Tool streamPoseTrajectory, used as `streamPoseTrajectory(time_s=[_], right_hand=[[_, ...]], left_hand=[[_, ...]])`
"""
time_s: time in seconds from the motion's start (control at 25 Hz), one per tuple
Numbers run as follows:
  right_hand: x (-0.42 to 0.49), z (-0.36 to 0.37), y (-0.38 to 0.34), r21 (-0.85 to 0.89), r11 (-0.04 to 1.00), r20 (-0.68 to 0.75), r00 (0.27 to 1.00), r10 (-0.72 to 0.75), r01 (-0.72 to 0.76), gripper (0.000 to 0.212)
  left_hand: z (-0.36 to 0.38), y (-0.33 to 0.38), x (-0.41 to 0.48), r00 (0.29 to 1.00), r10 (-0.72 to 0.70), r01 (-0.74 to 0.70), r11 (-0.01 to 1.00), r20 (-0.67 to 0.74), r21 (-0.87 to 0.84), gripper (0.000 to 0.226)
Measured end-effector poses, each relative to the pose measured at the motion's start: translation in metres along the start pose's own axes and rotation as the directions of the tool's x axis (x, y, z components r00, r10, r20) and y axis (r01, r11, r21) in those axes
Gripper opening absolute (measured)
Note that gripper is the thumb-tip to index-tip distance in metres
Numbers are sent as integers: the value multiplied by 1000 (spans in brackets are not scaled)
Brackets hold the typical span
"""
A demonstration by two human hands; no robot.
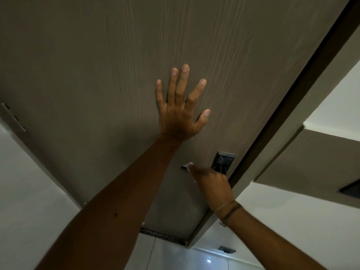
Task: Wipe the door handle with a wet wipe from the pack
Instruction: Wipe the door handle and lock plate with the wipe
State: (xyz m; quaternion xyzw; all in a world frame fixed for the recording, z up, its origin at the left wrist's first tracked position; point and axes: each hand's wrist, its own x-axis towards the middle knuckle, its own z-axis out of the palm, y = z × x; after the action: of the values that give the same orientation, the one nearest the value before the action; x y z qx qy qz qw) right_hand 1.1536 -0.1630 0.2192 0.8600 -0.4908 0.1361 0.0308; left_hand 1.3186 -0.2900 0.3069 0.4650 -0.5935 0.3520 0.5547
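A grey-brown wood-grain door fills most of the view. My left hand lies flat against it with fingers spread. Lower down, my right hand is closed around the dark door handle, whose tip sticks out to the left of my fingers. A bit of white wet wipe shows between my fingers and the handle. The dark lock plate sits just above my right hand. The wipe pack is not in view.
The dark brown door frame runs diagonally on the right, with white wall beyond it. A hinge is on the door's left edge. Pale tiled floor shows below the door's bottom edge.
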Motion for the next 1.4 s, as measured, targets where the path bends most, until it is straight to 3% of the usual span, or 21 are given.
streamPoseTrajectory(time_s=[0.12, 0.24, 0.4, 0.56, 0.64, 0.8, 0.88, 1.0, 1.12, 1.24, 1.32, 1.4], right_hand=[[16, 7, -25, -20, 993, -83, 989, -119, 118, 40], [0, -2, 2, 33, 997, 23, 998, -66, 65, 44], [-12, -3, 13, 94, 995, -113, 993, 39, -28, 34], [8, 4, -18, -44, 986, -188, 968, -165, 160, 31], [-2, 4, -3, 5, 990, -258, 957, -134, 140, 33], [-46, 8, 46, -55, 986, -309, 936, -169, 160, 85], [-51, 10, 51, -15, 995, -310, 945, -100, 100, 92], [-58, 28, 35, 238, 970, -372, 917, 142, -54, 88], [-58, 37, 13, 643, 745, -374, 776, 508, -177, 58], [-40, 40, -14, 876, 428, -293, 460, 838, -223, 39], [-28, 35, -26, 977, 168, -125, 291, 949, -128, 37], [-20, 32, -32, 998, -18, 28, 194, 981, -52, 37]], left_hand=[[-1, -1, -3, 1000, 4, -4, 1000, 3, 8, 84], [2, -3, -3, 1000, 24, -24, 1000, 2, -4, 85], [3, -4, -3, 999, 38, -38, 999, -14, 10, 85], [1, -5, -4, 999, 38, -37, 999, -23, 21, 84], [1, -5, -3, 999, 36, -36, 999, -27, 18, 80], [0, -3, 0, 998, 39, -37, 999, -49, 29, 75], [-1, -3, 0, 998, 45, -43, 998, -50, 34, 74], [-2, -2, 0, 998, 36, -34, 999, -47, 39, 74], [-3, -1, 1, 998, 34, -32, 998, -45, 48, 74], [-3, -1, 0, 998, 37, -35, 998, -45, 49, 73], [-2, -1, 0, 998, 38, -35, 998, -60, 46, 73], [-1, 0, 0, 997, 31, -29, 999, -69, 38, 73]])
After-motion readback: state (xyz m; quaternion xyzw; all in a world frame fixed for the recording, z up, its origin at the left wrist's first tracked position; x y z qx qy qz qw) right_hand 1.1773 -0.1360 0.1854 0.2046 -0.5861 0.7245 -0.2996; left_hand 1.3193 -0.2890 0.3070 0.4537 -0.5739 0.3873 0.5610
